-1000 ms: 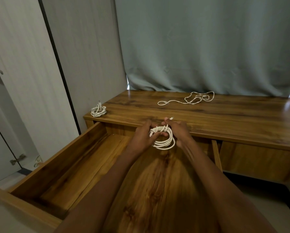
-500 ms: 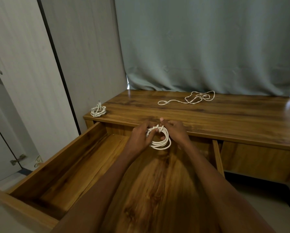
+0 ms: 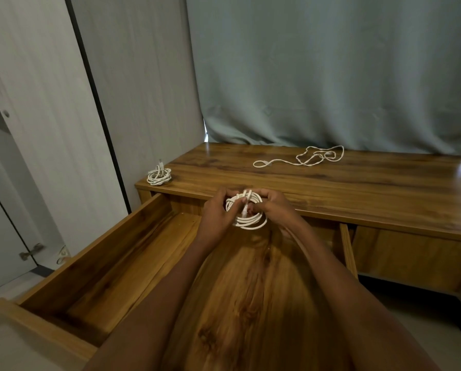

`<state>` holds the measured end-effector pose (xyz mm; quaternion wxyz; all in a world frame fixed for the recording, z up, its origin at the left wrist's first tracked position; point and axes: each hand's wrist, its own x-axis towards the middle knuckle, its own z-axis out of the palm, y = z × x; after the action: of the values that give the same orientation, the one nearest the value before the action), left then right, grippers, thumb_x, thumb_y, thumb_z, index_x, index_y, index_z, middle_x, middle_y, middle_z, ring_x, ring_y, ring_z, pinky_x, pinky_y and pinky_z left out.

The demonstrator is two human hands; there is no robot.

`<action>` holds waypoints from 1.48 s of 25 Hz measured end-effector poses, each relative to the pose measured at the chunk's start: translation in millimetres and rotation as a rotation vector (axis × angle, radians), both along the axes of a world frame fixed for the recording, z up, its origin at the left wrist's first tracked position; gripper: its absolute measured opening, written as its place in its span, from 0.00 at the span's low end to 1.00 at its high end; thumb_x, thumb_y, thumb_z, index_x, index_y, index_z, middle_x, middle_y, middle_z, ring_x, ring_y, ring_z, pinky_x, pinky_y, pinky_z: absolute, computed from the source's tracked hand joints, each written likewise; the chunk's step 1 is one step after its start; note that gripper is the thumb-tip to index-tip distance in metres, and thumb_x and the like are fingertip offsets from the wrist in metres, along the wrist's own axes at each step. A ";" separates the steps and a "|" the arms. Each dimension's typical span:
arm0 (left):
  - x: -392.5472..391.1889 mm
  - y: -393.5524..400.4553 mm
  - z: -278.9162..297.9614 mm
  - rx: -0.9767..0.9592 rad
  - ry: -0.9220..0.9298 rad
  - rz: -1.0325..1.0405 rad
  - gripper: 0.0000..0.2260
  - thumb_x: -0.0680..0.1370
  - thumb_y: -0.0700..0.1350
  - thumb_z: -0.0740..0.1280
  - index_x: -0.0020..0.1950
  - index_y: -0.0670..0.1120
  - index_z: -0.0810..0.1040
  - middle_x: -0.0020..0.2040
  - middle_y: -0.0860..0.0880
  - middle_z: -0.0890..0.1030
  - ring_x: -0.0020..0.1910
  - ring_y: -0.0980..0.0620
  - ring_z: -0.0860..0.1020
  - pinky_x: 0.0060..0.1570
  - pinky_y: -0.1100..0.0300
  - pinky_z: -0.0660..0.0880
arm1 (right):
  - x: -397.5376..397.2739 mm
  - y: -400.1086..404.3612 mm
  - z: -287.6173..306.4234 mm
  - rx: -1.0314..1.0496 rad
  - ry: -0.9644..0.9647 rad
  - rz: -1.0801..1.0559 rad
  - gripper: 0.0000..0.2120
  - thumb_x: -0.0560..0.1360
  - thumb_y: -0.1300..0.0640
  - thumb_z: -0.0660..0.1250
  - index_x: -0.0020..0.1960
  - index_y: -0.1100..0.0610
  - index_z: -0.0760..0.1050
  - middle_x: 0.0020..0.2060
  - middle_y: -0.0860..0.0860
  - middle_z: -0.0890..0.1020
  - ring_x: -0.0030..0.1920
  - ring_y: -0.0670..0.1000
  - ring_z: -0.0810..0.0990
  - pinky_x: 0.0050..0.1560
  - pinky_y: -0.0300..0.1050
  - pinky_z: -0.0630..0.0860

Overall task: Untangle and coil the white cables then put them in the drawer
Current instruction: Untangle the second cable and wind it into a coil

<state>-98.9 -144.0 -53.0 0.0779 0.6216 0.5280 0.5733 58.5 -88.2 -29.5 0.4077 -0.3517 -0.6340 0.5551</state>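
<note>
- Above the open drawer (image 3: 95, 266), just short of the desk's front edge, my two hands meet around a white cable coil (image 3: 246, 214).
- My left hand (image 3: 216, 212) curls round the coil's nine o'clock side, fingers bent over the loops.
- My right hand (image 3: 273, 207) grips the three o'clock side, fingertips pinching near the wrapped strand that crosses the coil's middle.
- On the wooden desk (image 3: 357, 194), a finished coiled cable (image 3: 159, 176) sits at the ten o'clock corner.
- At one o'clock, well apart from my hands, a loose tangled cable (image 3: 308, 158) lies before the grey curtain (image 3: 331, 70).
</note>
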 end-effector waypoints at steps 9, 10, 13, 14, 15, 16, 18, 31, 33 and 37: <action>2.4 -0.8 2.1 -0.070 -0.232 -0.172 0.11 0.77 0.47 0.72 0.56 0.44 0.77 0.46 0.49 0.85 0.41 0.48 0.83 0.32 0.53 0.78 | 4.6 10.1 -3.9 -0.136 0.161 0.234 0.28 0.70 0.80 0.63 0.66 0.61 0.77 0.58 0.62 0.83 0.55 0.60 0.82 0.61 0.56 0.77; 2.9 -2.1 2.5 -0.074 -0.249 -0.184 0.11 0.78 0.46 0.71 0.56 0.43 0.77 0.45 0.48 0.85 0.36 0.46 0.83 0.27 0.53 0.77 | 5.2 9.0 -3.2 -0.128 0.163 0.257 0.28 0.70 0.79 0.64 0.67 0.61 0.76 0.58 0.61 0.84 0.54 0.59 0.83 0.59 0.54 0.79; -0.1 -2.4 2.5 -0.103 -0.313 -0.189 0.12 0.79 0.46 0.70 0.57 0.40 0.75 0.42 0.41 0.83 0.27 0.47 0.79 0.20 0.58 0.73 | 4.9 2.5 -1.6 -0.108 0.195 0.280 0.25 0.73 0.73 0.70 0.68 0.60 0.76 0.56 0.58 0.85 0.55 0.55 0.84 0.58 0.49 0.81; -1.7 -1.1 2.2 -0.114 -0.345 -0.185 0.12 0.79 0.46 0.69 0.57 0.39 0.74 0.40 0.39 0.82 0.26 0.48 0.78 0.19 0.59 0.72 | 3.8 0.3 -1.7 -0.065 0.172 0.237 0.21 0.74 0.68 0.72 0.66 0.58 0.78 0.56 0.58 0.85 0.55 0.54 0.84 0.58 0.49 0.80; -3.9 -0.2 1.7 -0.125 -0.371 -0.178 0.12 0.80 0.45 0.69 0.56 0.38 0.73 0.38 0.39 0.81 0.24 0.49 0.77 0.19 0.60 0.72 | 1.2 -1.5 -2.3 0.018 0.116 0.156 0.17 0.75 0.62 0.73 0.63 0.55 0.80 0.54 0.56 0.86 0.53 0.51 0.84 0.56 0.48 0.80; -5.3 0.5 1.0 -0.137 -0.390 -0.177 0.13 0.80 0.45 0.69 0.56 0.37 0.72 0.35 0.40 0.80 0.23 0.50 0.75 0.18 0.61 0.71 | -1.0 -2.3 -3.5 0.142 0.038 0.052 0.12 0.77 0.57 0.72 0.60 0.51 0.82 0.52 0.54 0.87 0.51 0.47 0.84 0.52 0.45 0.79; -5.8 1.5 0.0 -0.162 -0.390 -0.183 0.13 0.80 0.44 0.68 0.56 0.36 0.70 0.32 0.42 0.78 0.20 0.49 0.73 0.18 0.61 0.69 | -4.8 -1.9 -10.2 0.445 -0.126 -0.121 0.11 0.80 0.51 0.69 0.61 0.50 0.83 0.52 0.46 0.85 0.52 0.42 0.82 0.51 0.40 0.75; -9.6 2.4 7.2 -0.215 0.039 -0.034 0.11 0.76 0.53 0.72 0.50 0.47 0.77 0.41 0.55 0.82 0.35 0.66 0.78 0.33 0.67 0.71 | -4.6 4.4 -7.0 0.424 -0.218 -0.315 0.15 0.83 0.50 0.61 0.46 0.54 0.82 0.36 0.48 0.84 0.36 0.47 0.82 0.38 0.40 0.73; -8.0 0.4 7.8 -0.196 0.108 -0.078 0.12 0.76 0.52 0.73 0.53 0.49 0.75 0.44 0.58 0.81 0.39 0.67 0.78 0.37 0.71 0.71 | -4.1 3.4 -1.4 0.044 0.018 -0.246 0.14 0.82 0.51 0.63 0.46 0.56 0.84 0.38 0.54 0.86 0.35 0.50 0.84 0.41 0.43 0.79; -9.5 -1.5 8.1 -0.163 0.280 -0.077 0.14 0.77 0.49 0.72 0.58 0.45 0.73 0.44 0.58 0.78 0.40 0.66 0.76 0.37 0.75 0.68 | 2.8 1.1 6.0 -0.383 0.166 -0.072 0.08 0.81 0.59 0.65 0.55 0.63 0.79 0.30 0.56 0.83 0.27 0.48 0.81 0.32 0.43 0.82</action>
<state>-108.4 -145.5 -44.9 0.0756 0.7069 0.5544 0.4327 61.3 -87.1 -23.4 0.4035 -0.3984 -0.4681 0.6777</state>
